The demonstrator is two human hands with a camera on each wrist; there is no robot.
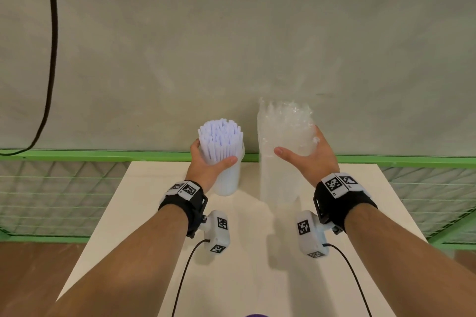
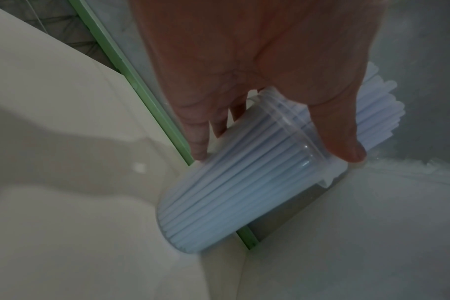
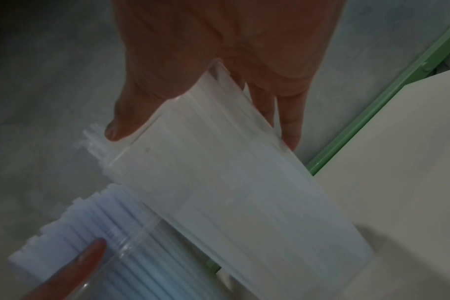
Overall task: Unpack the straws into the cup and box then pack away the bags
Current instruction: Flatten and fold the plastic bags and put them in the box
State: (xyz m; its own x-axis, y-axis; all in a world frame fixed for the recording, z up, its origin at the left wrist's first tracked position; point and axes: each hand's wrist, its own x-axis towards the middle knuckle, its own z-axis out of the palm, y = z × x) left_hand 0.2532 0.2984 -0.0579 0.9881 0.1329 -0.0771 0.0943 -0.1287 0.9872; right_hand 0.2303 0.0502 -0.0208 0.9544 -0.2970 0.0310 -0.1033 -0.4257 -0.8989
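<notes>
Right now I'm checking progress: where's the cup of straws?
In the head view the cup stands at the table's far edge, left of the clear box, with the left hand round its rim.

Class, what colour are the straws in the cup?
Pale lilac-white straws; head view.

white straws (image 1: 221, 140), clear cup (image 1: 228, 180), green rail (image 1: 103, 155).

head view looks down from above; both close wrist views share the cup (image 2: 231, 192).
</notes>
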